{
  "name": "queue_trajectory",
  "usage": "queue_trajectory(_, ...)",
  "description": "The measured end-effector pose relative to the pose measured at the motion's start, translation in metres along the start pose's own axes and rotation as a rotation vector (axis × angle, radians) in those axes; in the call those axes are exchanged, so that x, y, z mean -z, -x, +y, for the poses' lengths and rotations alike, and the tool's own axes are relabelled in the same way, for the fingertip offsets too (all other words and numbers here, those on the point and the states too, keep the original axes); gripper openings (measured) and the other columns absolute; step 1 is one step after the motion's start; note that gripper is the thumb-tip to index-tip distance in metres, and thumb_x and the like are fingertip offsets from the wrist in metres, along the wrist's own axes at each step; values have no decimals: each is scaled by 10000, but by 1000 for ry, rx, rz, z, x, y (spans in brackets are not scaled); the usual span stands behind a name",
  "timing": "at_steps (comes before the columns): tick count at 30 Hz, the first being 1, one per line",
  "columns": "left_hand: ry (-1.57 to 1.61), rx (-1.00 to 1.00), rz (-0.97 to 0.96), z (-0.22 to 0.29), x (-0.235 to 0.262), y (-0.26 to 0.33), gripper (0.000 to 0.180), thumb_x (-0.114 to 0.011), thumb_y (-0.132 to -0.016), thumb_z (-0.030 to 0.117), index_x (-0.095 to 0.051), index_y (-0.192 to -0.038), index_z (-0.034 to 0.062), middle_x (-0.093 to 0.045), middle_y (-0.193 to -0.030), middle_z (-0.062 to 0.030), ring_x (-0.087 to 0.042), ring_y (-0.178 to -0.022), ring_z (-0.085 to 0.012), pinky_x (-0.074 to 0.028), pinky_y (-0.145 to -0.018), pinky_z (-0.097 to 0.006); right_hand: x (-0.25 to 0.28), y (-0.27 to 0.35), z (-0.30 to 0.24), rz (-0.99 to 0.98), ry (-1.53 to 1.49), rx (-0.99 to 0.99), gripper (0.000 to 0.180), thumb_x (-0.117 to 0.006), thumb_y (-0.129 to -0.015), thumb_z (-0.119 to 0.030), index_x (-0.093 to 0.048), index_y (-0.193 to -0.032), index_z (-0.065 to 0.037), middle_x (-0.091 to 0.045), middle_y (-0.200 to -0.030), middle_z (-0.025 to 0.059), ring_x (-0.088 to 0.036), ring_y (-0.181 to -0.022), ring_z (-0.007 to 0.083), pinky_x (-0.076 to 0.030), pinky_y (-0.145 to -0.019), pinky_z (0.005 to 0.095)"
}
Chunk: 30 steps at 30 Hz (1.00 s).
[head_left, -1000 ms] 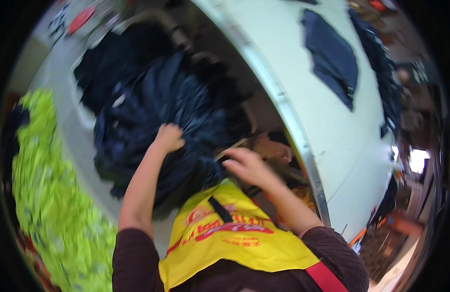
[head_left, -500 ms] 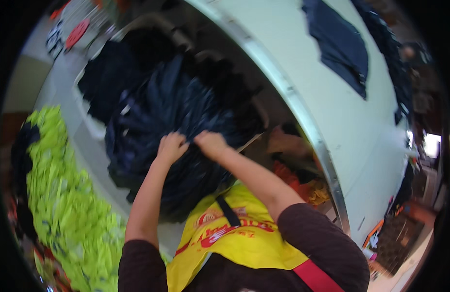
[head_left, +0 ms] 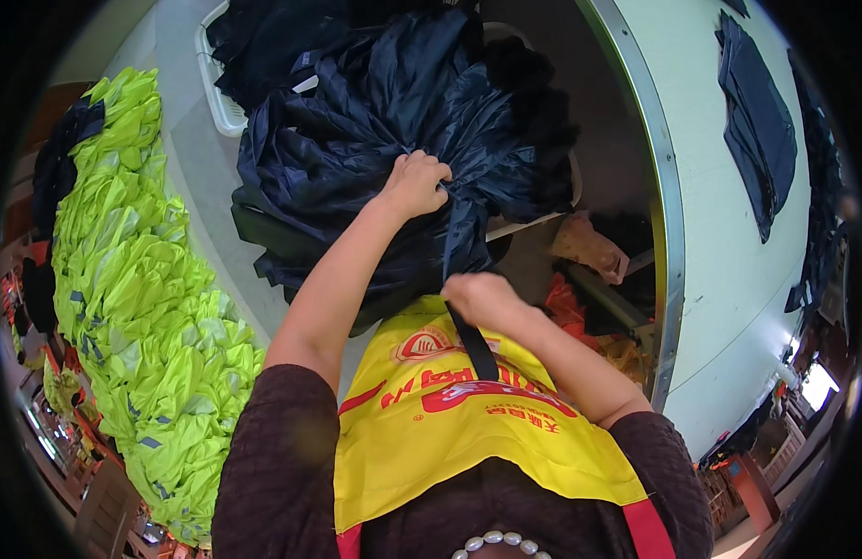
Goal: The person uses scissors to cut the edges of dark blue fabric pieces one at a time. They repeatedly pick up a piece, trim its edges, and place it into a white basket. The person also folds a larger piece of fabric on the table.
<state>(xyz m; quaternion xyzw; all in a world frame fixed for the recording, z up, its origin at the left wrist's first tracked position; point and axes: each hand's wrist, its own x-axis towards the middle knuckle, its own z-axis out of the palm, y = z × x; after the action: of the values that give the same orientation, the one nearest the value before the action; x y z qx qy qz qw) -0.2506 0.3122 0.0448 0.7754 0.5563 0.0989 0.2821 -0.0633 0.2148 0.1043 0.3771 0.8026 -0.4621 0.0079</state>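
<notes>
A big bundle of dark navy garments (head_left: 347,121) lies before me, its folds drawn together toward one gathered spot. On that spot my left hand (head_left: 417,186) presses with curled fingers, gripping the cloth. Closer to my body, my right hand (head_left: 482,300) is closed on a dark fabric strip (head_left: 449,244) that runs straight down from the gather. Below this hand a black band (head_left: 473,345) lies over my yellow apron (head_left: 394,456); whether it is the same strip I cannot tell.
A white plastic basket (head_left: 224,102) stands behind the bundle. Lime-yellow garments (head_left: 151,317) are heaped along the left. To the right is a pale table with a metal edge (head_left: 671,242), bearing a dark folded piece (head_left: 757,126). Beneath it sits a pinkish bag (head_left: 589,247).
My hands were side by side at the gather. The right has pulled back toward my body with the strip, while the left stays at the gather. The view has shifted.
</notes>
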Motion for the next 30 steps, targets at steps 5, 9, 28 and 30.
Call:
queue_trajectory(5,-124,-29,-133,-3,26,8,202,-595,-651,141,-633,-838,72,-622,-810,-92,-557,-880,-263,-407,-795,-378,33,-11,-14,-120,299,-17,250,-549,-810,-271,-624,-711,-54,-627,-781,147,-613,-676,279,-498,-628,391)
queue_trajectory(9,70,56,-53,1,23,2,165,-622,-644,144,-633,-764,32,-625,-796,-116,-556,-871,-290,-451,-763,-363,39,-64,37,299,83,-123,153,-566,-794,-206,-612,-803,-61,-615,-784,145,-599,-722,326,-488,-672,407)
queue_trajectory(28,428,327,-153,-8,35,27,268,-661,-675,251,-554,-685,5,-473,-682,-97,-480,-653,-222,-395,-594,-309,1,-121,88,564,255,-96,116,-596,-691,-72,-570,-804,-79,-558,-848,82,-523,-867,284,-449,-712,403)
queue_trajectory(30,339,397,-242,-8,45,21,331,-691,-680,328,-595,-723,14,-514,-736,-116,-509,-687,-235,-415,-623,-317,10,-113,106,503,144,88,76,-570,-711,-58,-587,-784,-69,-572,-811,91,-540,-835,283,-460,-713,387)
